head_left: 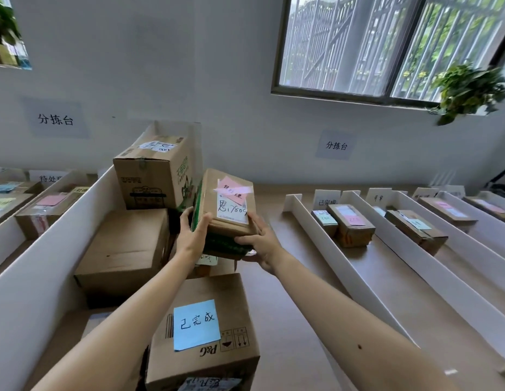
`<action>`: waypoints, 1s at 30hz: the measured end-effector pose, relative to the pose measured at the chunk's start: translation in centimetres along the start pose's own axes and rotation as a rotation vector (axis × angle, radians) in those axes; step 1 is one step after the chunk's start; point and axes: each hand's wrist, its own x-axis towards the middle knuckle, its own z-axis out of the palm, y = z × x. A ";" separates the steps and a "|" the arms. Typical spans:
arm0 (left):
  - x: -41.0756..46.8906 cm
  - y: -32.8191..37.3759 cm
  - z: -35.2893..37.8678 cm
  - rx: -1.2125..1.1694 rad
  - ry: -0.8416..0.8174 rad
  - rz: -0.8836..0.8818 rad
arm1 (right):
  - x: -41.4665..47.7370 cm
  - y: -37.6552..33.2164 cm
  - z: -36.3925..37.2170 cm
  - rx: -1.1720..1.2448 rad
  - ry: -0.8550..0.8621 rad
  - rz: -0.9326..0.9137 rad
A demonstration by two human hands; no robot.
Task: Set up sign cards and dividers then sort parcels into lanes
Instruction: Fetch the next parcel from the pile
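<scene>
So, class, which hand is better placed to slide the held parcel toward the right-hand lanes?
Probably the right: the right hand cups the parcel's right underside, nearest the lanes; the left hand holds its left edge, farther away.

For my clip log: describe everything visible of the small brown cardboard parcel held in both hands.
Small brown cardboard parcel, green print on its sides, pink note taped over a handwritten white label. It is held tilted over the stacked cartons; left hand grips its left side, right hand its near right corner.
</scene>
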 end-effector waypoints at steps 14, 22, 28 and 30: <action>-1.4 0.9 9.8 0.197 -0.332 0.096 | -3.8 -0.9 -11.1 0.010 0.199 -0.068; -5.8 2.9 18.6 0.265 -0.400 0.288 | -7.4 -2.5 -19.9 -0.075 0.286 -0.105; -9.6 3.8 26.1 0.349 -0.464 0.383 | -11.6 -3.1 -28.2 -0.112 0.322 -0.113; -11.0 3.9 28.8 0.332 -0.487 0.381 | -13.4 -3.6 -31.1 -0.136 0.337 -0.133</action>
